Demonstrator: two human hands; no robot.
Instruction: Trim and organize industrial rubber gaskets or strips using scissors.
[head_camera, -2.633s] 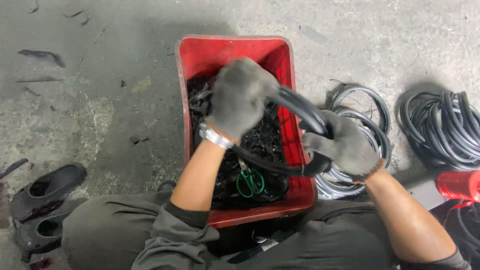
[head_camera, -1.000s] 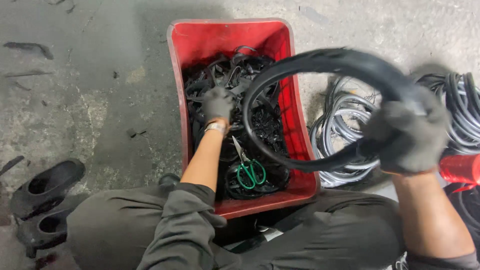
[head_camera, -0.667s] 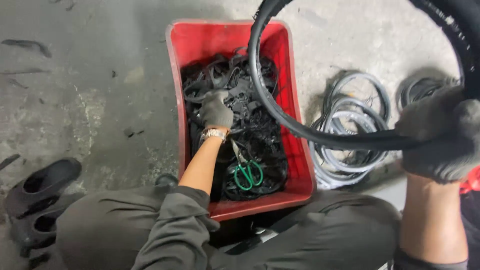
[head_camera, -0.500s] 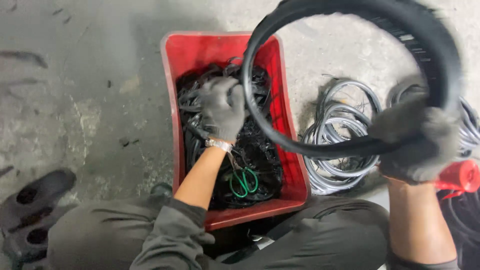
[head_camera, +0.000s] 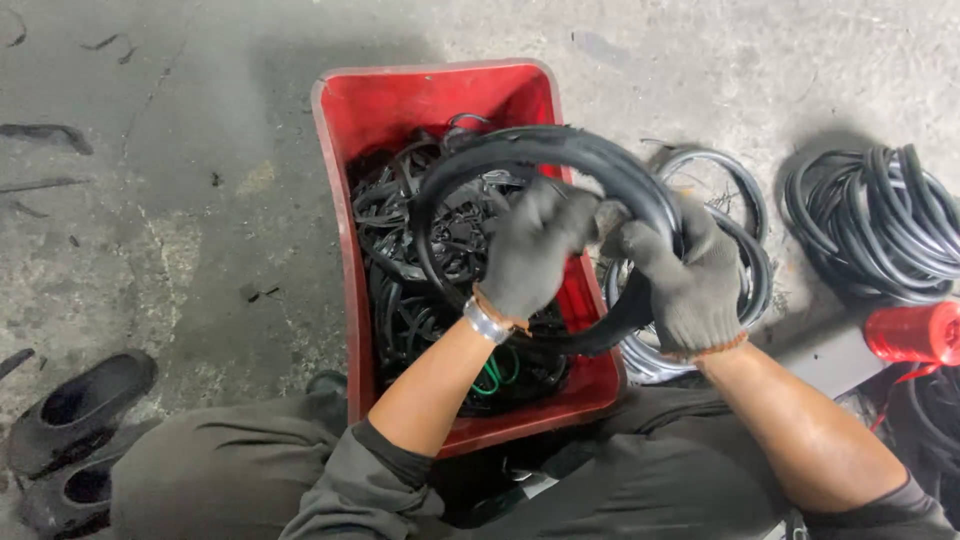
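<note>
Both gloved hands clamp a black rubber ring (head_camera: 520, 150) held over a red bin (head_camera: 400, 100) of black rubber scraps. The left hand (head_camera: 530, 250) and right hand (head_camera: 680, 275) grip its near right arc, close together. Green-handled scissors (head_camera: 492, 372) lie in the bin. Grey cable coils (head_camera: 740, 250) and a red spool (head_camera: 915, 332) sit to the right, black shoes (head_camera: 75, 420) to the left.

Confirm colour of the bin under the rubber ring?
Red bin, clearest in the head view; the ring is black.
</note>
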